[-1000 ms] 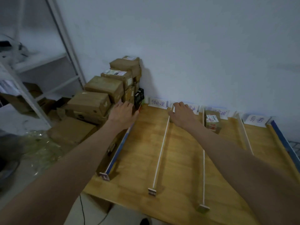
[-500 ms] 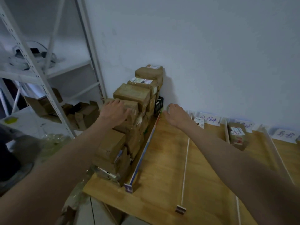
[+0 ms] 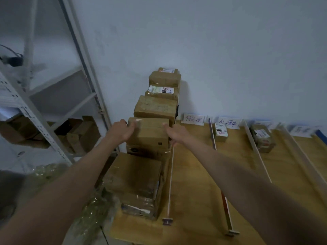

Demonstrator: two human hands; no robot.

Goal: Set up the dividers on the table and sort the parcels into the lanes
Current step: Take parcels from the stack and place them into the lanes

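Observation:
A row of stacked cardboard parcels runs along the left edge of the wooden table. My left hand holds the left side of one brown parcel in that stack. My right hand is at the same parcel's right side, fingers on its top edge. Thin dividers lie lengthwise on the table and form lanes. A small parcel sits in the second lane, another in the third. Handwritten label cards stand against the wall.
A white metal shelving rack stands at the left, with cardboard boxes under it. Crumpled clear plastic lies on the floor beside the table. A blue-edged divider borders the table's far right.
The view has swung left. My left hand stayed on the parcel stack's left side. My right hand left the table's back edge and came onto the same parcel.

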